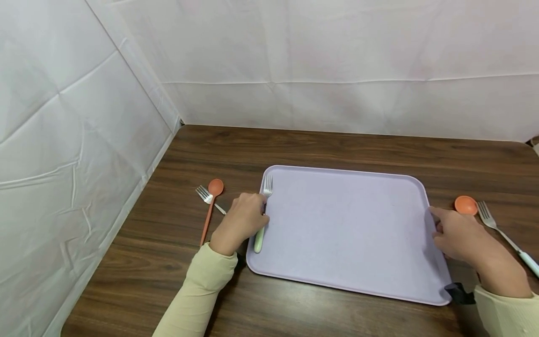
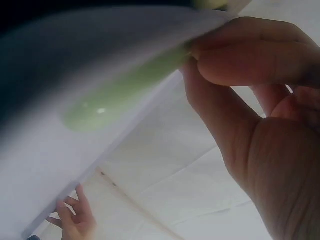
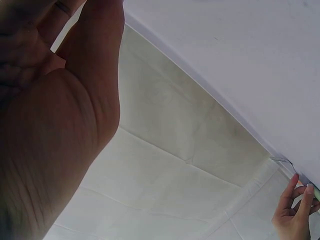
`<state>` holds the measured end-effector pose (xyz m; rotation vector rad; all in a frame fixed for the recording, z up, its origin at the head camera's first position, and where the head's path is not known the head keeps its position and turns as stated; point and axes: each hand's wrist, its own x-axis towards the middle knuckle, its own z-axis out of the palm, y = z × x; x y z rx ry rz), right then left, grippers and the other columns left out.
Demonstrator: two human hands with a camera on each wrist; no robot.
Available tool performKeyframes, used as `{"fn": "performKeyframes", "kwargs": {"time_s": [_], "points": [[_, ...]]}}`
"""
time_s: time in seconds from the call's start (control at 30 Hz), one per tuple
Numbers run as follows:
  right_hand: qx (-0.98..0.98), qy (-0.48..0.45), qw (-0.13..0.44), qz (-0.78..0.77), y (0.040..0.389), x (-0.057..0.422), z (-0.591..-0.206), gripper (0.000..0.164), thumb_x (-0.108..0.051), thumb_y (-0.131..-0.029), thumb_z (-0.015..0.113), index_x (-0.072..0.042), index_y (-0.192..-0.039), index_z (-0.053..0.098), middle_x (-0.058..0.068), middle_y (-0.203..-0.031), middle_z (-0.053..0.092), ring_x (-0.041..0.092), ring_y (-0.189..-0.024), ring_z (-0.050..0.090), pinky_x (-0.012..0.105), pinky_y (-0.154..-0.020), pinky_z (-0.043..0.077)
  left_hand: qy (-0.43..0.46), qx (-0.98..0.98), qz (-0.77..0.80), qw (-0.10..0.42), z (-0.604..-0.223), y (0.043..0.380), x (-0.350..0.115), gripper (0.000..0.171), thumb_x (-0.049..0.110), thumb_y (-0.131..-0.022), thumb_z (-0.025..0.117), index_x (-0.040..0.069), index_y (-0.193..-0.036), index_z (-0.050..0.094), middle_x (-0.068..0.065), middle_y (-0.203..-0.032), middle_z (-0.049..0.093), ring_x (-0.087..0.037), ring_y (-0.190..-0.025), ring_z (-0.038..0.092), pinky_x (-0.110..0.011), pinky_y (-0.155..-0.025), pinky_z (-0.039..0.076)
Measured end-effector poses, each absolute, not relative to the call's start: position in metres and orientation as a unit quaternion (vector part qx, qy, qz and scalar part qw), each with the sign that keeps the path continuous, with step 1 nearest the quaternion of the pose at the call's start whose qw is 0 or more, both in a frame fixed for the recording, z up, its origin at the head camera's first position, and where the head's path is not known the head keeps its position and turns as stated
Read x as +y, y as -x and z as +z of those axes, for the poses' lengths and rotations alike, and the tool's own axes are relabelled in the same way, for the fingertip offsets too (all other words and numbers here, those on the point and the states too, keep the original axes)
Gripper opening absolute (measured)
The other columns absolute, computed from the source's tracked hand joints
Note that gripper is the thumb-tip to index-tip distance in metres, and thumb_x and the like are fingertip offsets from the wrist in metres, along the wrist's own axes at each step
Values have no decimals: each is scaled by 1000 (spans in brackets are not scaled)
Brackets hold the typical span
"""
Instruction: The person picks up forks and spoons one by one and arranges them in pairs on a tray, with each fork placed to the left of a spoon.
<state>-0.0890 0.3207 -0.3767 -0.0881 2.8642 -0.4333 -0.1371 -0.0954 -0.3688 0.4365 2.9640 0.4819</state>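
A pale lilac tray (image 1: 345,224) lies flat on the dark wooden table. My left hand (image 1: 245,213) is at the tray's left side and pinches a fork (image 1: 258,239) between thumb and fingers. The fork's pale green handle (image 2: 115,97) points toward me, and its metal tines (image 1: 268,181) point away over the tray. Across the tray, my right hand (image 1: 461,236) touches the right rim, index finger reaching forward along it. In the right wrist view its thumb (image 3: 102,45) comes right up to the rim, with the other fingertips out of frame.
Left of the tray, an orange spoon (image 1: 215,187) lies crossed over another fork (image 1: 205,195). Right of it are a second orange spoon (image 1: 465,205), partly behind my hand, and a fork with a pale handle (image 1: 507,238). White cloth (image 1: 337,70) hangs behind the table and along its left.
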Motion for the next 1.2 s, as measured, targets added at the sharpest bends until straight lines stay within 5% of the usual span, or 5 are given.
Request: {"fn": "performKeyframes", "kwargs": {"time_s": [0.3, 0.8, 1.03, 1.2], "points": [[979, 28, 127, -154, 89, 325, -379, 58, 1, -74, 58, 20, -125, 37, 10, -68, 50, 16, -46, 45, 33, -41, 38, -153, 970, 185, 40, -369, 137, -96, 7, 13, -77, 68, 8, -77, 63, 0, -61, 48, -16, -57, 48, -27, -48, 41], [978, 24, 128, -162, 87, 325, -379, 58, 2, -74, 57, 20, -125, 36, 8, -68, 50, 14, -43, 48, 33, -41, 41, -120, 979, 164, -11, -355, 137, -119, 33, 24, -82, 64, 3, -108, 66, -8, -87, 65, -23, -69, 57, -39, -59, 47], [976, 21, 140, -163, 88, 326, -379, 59, 1, -75, 58, 20, -126, 35, 10, -70, 52, 14, -45, 49, 33, -42, 42, -120, 978, 170, -1, -353, 138, -126, 39, 22, -83, 63, -2, -114, 61, -7, -67, 58, -20, -57, 50, -34, -51, 43], [977, 25, 140, -162, 89, 327, -380, 59, 2, -74, 58, 20, -126, 36, 10, -70, 52, 14, -46, 49, 33, -42, 41, -107, 981, 160, 12, -350, 139, -133, 42, 22, -83, 63, -2, -117, 59, -13, -82, 63, -22, -64, 54, -38, -58, 46]]}}
